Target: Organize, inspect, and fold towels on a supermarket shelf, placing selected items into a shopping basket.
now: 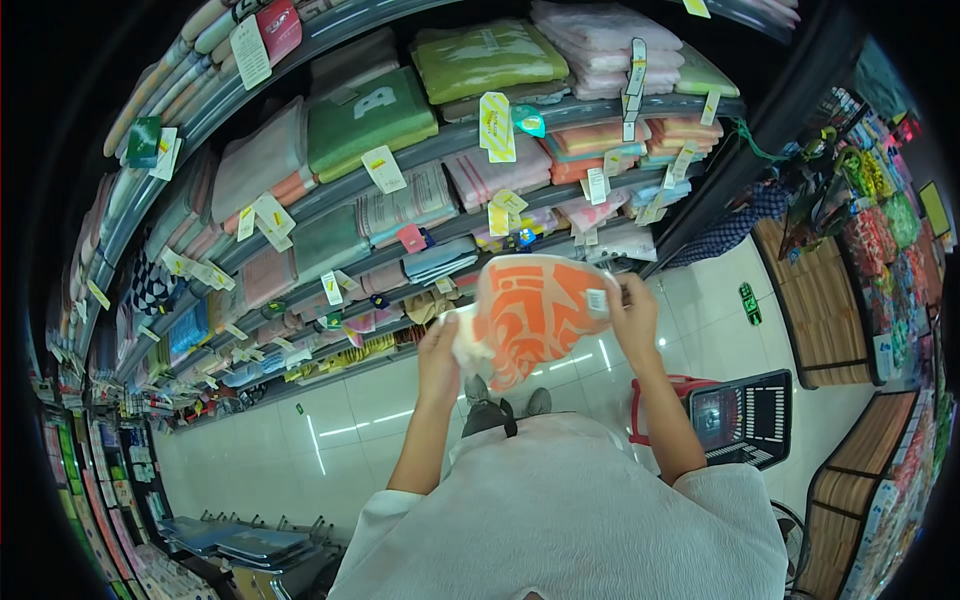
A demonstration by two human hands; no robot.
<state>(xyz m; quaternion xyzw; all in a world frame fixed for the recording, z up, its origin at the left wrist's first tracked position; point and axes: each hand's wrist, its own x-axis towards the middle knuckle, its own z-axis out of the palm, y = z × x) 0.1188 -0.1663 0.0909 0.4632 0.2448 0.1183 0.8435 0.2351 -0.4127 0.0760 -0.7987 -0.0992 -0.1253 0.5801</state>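
Observation:
An orange and cream patterned towel (536, 311) hangs between my two hands in front of the lower shelves. My left hand (439, 349) grips its left side, where a white part bunches up. With my right hand (635, 315) I hold its upper right corner, close to a small white label on the cloth. The towel's lower edge hangs loose and looks blurred. Beyond it stand shelves of folded towels, among them a green towel (371, 120) and a stack of pale pink towels (611, 45), with paper tags hanging over the shelf fronts.
A black and red shopping basket (739, 420) stands on the tiled floor at my right. Wood-panelled display stands (814, 307) with packaged goods lie farther right. A person in dark checked clothing (739, 225) is partly visible beyond the shelf end. Folded metal-framed items (255, 544) are at lower left.

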